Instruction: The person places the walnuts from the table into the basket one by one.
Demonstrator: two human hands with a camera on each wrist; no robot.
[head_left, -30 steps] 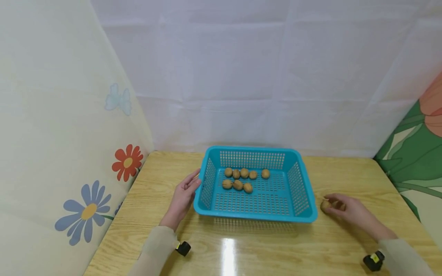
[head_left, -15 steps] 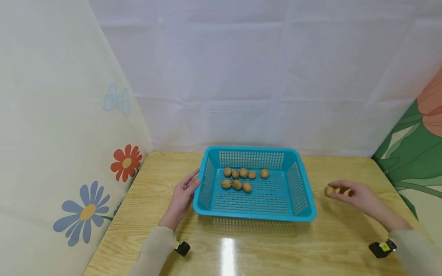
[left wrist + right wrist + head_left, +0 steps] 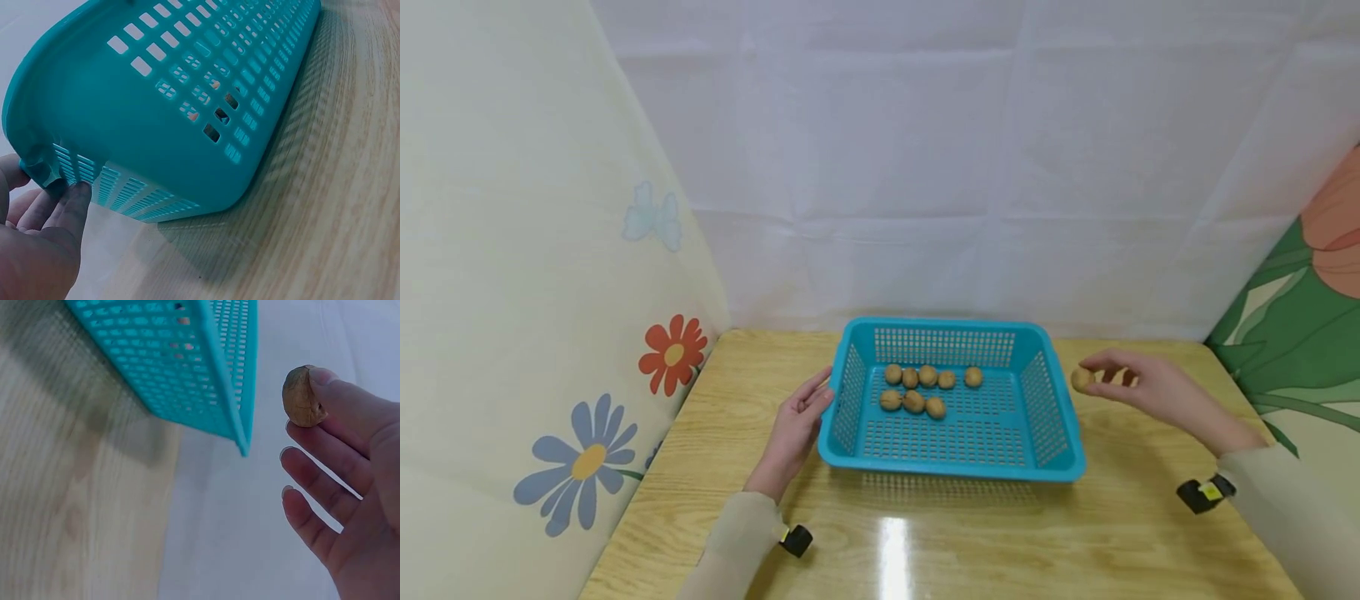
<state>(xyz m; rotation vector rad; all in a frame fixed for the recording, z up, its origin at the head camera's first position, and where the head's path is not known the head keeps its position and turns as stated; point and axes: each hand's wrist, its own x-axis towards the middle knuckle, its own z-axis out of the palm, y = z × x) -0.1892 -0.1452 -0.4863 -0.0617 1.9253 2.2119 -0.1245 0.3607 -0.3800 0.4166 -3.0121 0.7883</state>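
Between thumb and forefinger, my right hand [image 3: 1150, 390] pinches a walnut [image 3: 1082, 380], raised beside the right rim of a blue plastic basket [image 3: 955, 472]. The right wrist view shows this walnut [image 3: 303, 397] close up, the other fingers spread loosely below it. My left hand [image 3: 793, 429] is at the basket's left side and holds its rim. In the left wrist view its fingers [image 3: 74, 203] touch the holed wall under the rim, with the thumb by the edge. Several walnuts [image 3: 913, 402] lie inside the basket in two rough rows, toward its back left.
The basket stands on a wooden table [image 3: 985, 542]. A white cloth [image 3: 880, 167] hangs behind it. Flower-printed panels stand at the left [image 3: 490, 250] and right. Each wrist wears a small black camera [image 3: 796, 540].
My right hand has lifted the walnut off the table to the right of the basket and carried it up, away from me and toward the rim. My left hand and the basket have stayed put.
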